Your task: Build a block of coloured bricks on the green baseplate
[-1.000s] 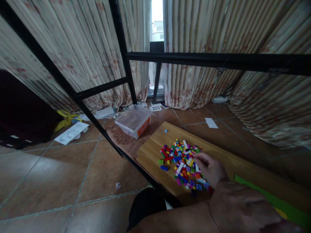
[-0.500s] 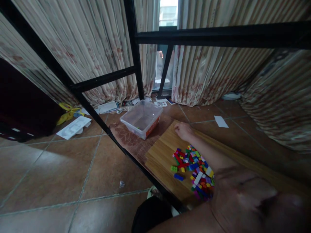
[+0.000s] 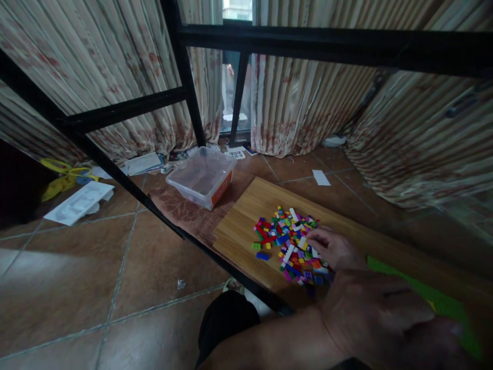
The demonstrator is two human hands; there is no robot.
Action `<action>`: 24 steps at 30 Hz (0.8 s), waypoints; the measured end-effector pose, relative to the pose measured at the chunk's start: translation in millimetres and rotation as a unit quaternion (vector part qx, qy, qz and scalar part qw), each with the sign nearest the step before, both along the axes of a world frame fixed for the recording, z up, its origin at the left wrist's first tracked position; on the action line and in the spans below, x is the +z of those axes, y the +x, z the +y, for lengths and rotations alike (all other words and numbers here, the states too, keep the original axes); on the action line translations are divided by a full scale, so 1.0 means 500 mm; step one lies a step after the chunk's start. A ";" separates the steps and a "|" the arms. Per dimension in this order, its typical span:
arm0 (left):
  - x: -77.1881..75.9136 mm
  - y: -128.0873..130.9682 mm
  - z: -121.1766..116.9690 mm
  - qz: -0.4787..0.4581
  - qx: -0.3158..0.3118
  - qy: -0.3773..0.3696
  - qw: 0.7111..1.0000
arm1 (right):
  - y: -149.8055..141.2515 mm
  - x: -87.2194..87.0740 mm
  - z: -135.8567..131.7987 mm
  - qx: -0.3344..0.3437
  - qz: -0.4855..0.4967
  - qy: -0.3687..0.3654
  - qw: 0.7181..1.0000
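Loose toy building bricks (image 3: pixel 283 239) of many colours lie in a heap on a wooden board (image 3: pixel 239 226). At the heap's right side is my right hand (image 3: pixel 335 249), its thumb and fingers drawn together among the bricks; whatever is between the fingertips is too small to make out. Nearer to me, my left hand (image 3: pixel 377 313) crosses the lower right, back of the hand up. Its fingers are dark and blurred, so their grip is unclear. Beyond that hand, partly covered by it, shows a green studded baseplate (image 3: pixel 419 285).
A clear plastic tub (image 3: pixel 181 180) with an orange label stands on a brown mat (image 3: pixel 169 205) past the board. Black metal bars (image 3: pixel 215 262) cross in front and to the left. White packaging (image 3: pixel 80 203) and a paper (image 3: pixel 321 178) lie on the tiled floor.
My right hand has come back from the board's far edge to the brick heap. The view has shifted to the right, bringing the green baseplate into sight.
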State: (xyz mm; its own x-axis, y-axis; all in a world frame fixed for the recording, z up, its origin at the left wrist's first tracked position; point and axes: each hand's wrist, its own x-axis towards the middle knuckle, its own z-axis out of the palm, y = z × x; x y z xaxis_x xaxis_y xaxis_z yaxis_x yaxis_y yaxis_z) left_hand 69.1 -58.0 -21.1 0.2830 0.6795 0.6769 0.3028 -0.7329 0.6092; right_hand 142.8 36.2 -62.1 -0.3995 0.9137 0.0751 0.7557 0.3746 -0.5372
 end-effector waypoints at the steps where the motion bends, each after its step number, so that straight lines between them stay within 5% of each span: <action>1: -0.001 0.001 0.001 -0.013 -0.007 0.007 1.000 | 0.004 -0.005 -0.002 0.003 -0.013 0.010 1.000; 5: -0.001 0.003 0.006 -0.033 -0.014 0.025 0.999 | -0.022 -0.002 -0.002 0.011 -0.039 0.060 0.997; 12: 0.009 -0.002 0.009 -0.050 -0.004 0.031 0.998 | -0.122 0.024 -0.019 0.130 -0.097 0.075 0.984; 18: 0.020 -0.013 0.008 -0.049 -0.013 -0.013 0.999 | -0.148 0.018 -0.016 0.122 -0.154 0.081 0.977; 24: 0.025 -0.011 0.007 -0.051 -0.025 -0.019 0.998 | -0.124 0.035 -0.024 0.091 -0.096 0.071 0.989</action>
